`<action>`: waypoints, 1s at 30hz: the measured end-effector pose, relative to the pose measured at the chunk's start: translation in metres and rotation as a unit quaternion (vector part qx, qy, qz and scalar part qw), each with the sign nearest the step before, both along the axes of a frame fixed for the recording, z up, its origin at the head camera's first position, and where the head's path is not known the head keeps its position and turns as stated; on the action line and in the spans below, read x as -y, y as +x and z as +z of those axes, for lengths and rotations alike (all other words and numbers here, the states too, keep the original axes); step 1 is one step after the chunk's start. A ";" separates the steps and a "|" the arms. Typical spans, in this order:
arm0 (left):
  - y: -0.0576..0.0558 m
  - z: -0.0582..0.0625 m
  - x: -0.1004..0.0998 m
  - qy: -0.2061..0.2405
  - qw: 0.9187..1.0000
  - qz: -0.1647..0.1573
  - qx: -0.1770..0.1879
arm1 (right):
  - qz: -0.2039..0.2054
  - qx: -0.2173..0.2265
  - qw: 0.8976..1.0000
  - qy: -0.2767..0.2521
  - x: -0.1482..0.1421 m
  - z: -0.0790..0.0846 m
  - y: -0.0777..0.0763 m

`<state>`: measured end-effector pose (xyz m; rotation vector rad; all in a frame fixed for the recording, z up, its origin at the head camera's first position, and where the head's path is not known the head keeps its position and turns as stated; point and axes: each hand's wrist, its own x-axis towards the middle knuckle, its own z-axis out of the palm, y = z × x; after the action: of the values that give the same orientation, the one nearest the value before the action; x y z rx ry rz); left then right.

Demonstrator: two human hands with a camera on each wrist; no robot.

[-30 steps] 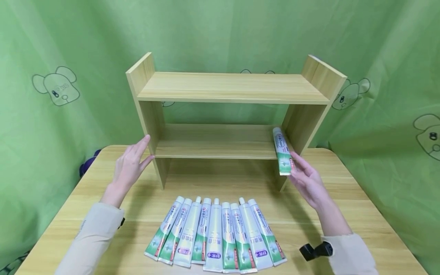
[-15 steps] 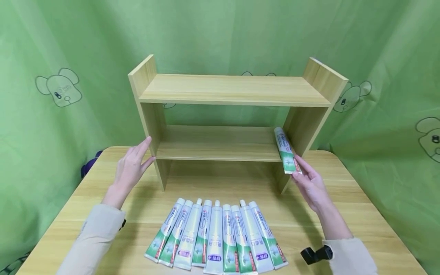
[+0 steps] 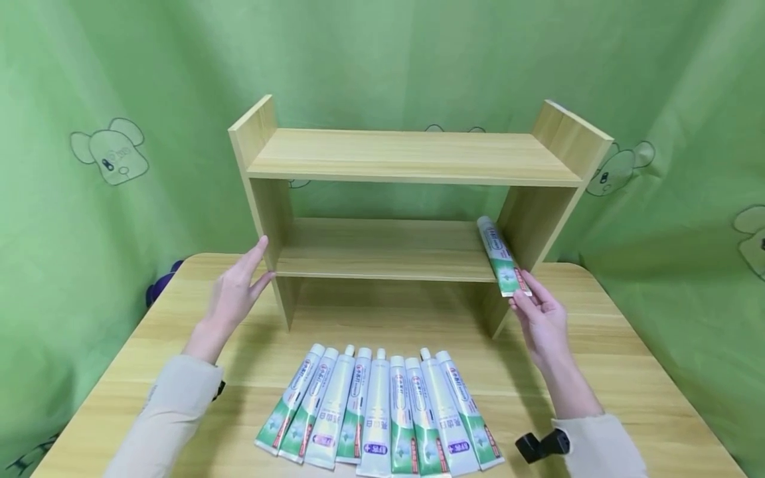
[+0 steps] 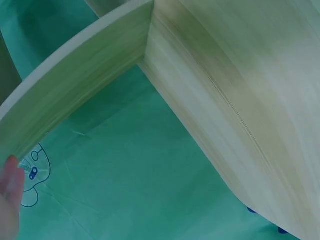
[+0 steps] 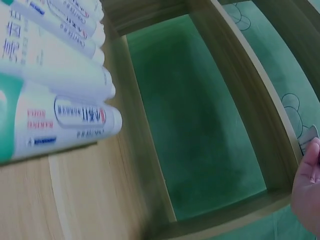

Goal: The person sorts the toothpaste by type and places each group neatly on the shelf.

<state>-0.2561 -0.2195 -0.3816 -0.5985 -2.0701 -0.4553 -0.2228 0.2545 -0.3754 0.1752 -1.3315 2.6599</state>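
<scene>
My right hand [image 3: 545,328] pinches the flat bottom end of a green and white toothpaste tube [image 3: 499,255]. The tube lies tilted at the right end of the middle board [image 3: 382,249] of a wooden shelf, cap toward the back, its tail jutting past the front edge. In the right wrist view only a sliver of that tube shows beside the fingers [image 5: 304,187]. With its fingers extended, my left hand [image 3: 233,289] is at the front edge of the shelf's left side panel [image 3: 265,212]. In the left wrist view just its fingertips [image 4: 12,180] appear, by the panel.
In front of the shelf, several toothpaste tubes [image 3: 376,415] lie fanned out on the wooden table [image 3: 603,372], caps toward the shelf. Some are green and white, others white with purple. A top board [image 3: 406,154] spans above. Green curtain [image 3: 382,60] hangs behind.
My right hand has pushed the tube a little farther back and to the right, closer to the right side panel. The left hand stays at the left panel. The view has shifted slightly.
</scene>
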 end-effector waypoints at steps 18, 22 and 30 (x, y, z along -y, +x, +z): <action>-0.001 0.008 -0.011 0.098 0.990 -0.105 0.001 | 0.016 0.023 0.998 -0.053 0.003 -0.001 0.001; -0.001 0.008 -0.012 0.116 0.986 -0.115 0.016 | 0.020 0.021 0.998 -0.056 0.003 -0.001 0.000; -0.002 0.006 -0.010 0.122 0.982 -0.132 0.049 | 0.018 0.016 0.997 -0.067 0.004 -0.002 0.000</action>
<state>-0.2580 -0.2090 -0.3755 -0.7172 -1.9924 -0.8946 -0.2227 0.2507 -0.3770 0.1403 -1.1644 2.7807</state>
